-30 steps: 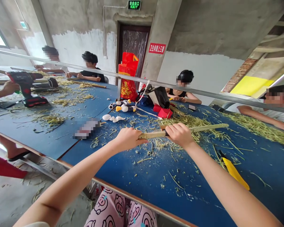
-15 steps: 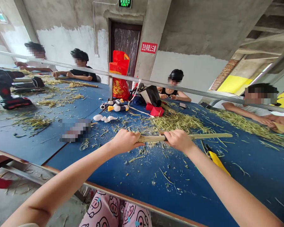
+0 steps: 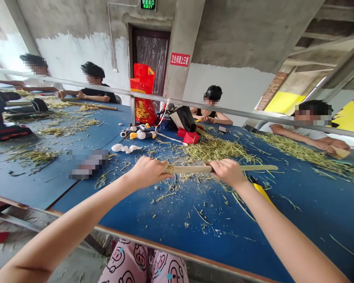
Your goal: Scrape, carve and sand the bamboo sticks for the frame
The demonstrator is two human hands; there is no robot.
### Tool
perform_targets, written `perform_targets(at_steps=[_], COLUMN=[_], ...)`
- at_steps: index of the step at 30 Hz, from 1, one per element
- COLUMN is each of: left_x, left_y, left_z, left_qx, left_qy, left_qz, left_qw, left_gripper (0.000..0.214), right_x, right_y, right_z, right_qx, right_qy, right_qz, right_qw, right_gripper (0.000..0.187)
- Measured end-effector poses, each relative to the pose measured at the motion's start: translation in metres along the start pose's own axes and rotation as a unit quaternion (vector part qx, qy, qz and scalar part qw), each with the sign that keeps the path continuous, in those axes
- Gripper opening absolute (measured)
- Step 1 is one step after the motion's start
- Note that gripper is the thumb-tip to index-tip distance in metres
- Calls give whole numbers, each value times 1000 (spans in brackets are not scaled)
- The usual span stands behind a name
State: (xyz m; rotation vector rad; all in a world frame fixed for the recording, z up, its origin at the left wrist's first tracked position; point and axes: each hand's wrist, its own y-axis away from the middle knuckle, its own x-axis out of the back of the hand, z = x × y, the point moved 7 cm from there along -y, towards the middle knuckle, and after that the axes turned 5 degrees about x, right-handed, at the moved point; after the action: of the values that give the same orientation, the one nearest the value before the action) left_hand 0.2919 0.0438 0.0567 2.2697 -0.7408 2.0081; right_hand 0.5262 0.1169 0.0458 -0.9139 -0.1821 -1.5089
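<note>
And here we are at the blue counter [image 3: 171, 232], a bamboo stick [image 3: 188, 169] held level across it, just on the near side of a heap of pale shavings [image 3: 215, 151]. The left grip [image 3: 149, 172] is clenched shut around the stick, and the right grip [image 3: 228, 173] is pressed closed on it too, well apart along the shaft, with the far tip poking out past it. That's good form: two firm holds set wide should keep the stick flat and stop it twisting. Now to the containers! Beyond the heap, a red-and-yellow plastic bag [image 3: 141, 94] stands upright, and a black-and-white bag [image 3: 183, 120] slumps just beside a small red box [image 3: 191, 137]. What's in those bags? Can't tell from here, nothing shows inside. A yellow-handled tool [image 3: 262, 194] lies on the near side of the heap.
</note>
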Motion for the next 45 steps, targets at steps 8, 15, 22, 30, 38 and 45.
perform_targets(at_steps=[8,15,22,30,38,45], left_x=[-11,-16,-1,-2,-4,-2], left_y=[9,-5,5,31,8,6], left_z=[-6,49,23,-16,42,31], left_qx=[-5,-36,5,20,-35,-10], left_qy=[29,11,3,51,12,21], left_qz=[7,37,22,11,37,25], left_qw=[1000,999,1000,998,999,999], left_gripper=[55,43,48,55,43,49], right_x=[-3,9,12,18,25,25], right_y=[7,-58,-39,6,-62,-54], right_z=[3,-61,-38,9,-61,-54], right_qx=[13,46,18,11,57,54], right_qy=[7,-45,-15,31,-37,-20], right_qz=[-73,-47,12,1,5,49], right_qw=[997,997,1000,999,998,997], right_gripper=[20,14,20,25,21,27])
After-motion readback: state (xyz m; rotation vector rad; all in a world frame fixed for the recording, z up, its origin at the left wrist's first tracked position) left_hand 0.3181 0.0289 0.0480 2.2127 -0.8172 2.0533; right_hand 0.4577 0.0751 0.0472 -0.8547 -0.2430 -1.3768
